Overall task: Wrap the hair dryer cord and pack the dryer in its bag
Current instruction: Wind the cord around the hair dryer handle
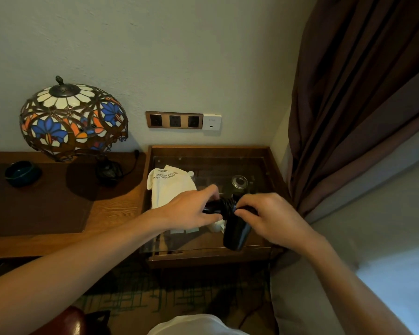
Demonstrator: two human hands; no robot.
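A black hair dryer is held just above the glass-topped side table, its barrel pointing toward me. Black cord lies wound in tight coils around its handle. My left hand grips the handle end from the left. My right hand pinches the cord at the coils from the right. A cream cloth bag with dark printed text lies flat on the glass, behind and under my left hand.
A glass jar stands behind the dryer. A stained-glass lamp and a dark ashtray sit on the wooden desk at left. Wall sockets sit above the table. A brown curtain hangs at right.
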